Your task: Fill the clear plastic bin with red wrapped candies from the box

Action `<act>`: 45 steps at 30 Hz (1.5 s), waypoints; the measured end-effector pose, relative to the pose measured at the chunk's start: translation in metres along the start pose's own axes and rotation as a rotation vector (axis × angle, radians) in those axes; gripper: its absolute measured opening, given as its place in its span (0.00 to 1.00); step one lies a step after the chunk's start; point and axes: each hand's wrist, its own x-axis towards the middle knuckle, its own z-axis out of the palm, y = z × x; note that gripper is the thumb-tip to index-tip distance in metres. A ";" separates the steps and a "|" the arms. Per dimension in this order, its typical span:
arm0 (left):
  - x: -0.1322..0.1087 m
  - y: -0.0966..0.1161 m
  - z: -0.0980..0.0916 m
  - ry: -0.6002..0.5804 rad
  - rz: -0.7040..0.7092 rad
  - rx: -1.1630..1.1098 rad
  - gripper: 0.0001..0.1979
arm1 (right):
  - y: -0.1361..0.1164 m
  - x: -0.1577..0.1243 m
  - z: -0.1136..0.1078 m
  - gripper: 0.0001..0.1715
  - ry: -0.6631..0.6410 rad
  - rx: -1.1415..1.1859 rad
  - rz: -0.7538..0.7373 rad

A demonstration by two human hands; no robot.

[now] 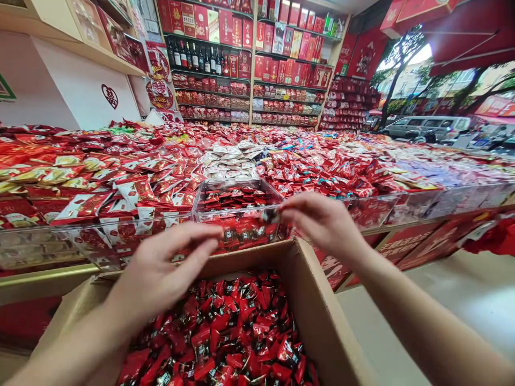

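A cardboard box in front of me is full of small red-wrapped candies. My right hand pinches one small wrapped candy at its fingertips, above the box's far edge. My left hand hovers over the box's far left side with fingers together and extended; nothing is visibly in it. Just beyond the box stands a clear plastic bin partly filled with the same red candies.
A wide counter is heaped with red, gold and white wrapped sweets in clear bins. Shelves of red gift boxes and bottles line the back wall. Tiled floor lies to the right; a street with a parked car shows outside.
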 end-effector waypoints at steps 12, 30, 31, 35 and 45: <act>0.168 -0.019 0.057 -0.939 -0.100 0.273 0.13 | 0.037 0.102 -0.016 0.10 -0.685 -0.769 -0.173; 0.162 -0.039 0.064 -1.068 -0.048 0.300 0.14 | 0.031 0.121 0.015 0.13 -1.146 -0.884 -0.168; 0.162 -0.038 0.064 -1.071 -0.048 0.296 0.14 | 0.030 0.121 0.016 0.13 -1.144 -0.900 -0.157; 0.160 -0.034 0.062 -1.083 -0.048 0.285 0.13 | 0.026 0.125 0.019 0.16 -1.155 -0.936 -0.095; 0.159 -0.039 0.065 -1.044 -0.052 0.222 0.13 | 0.039 0.137 0.039 0.13 -1.107 -0.810 0.186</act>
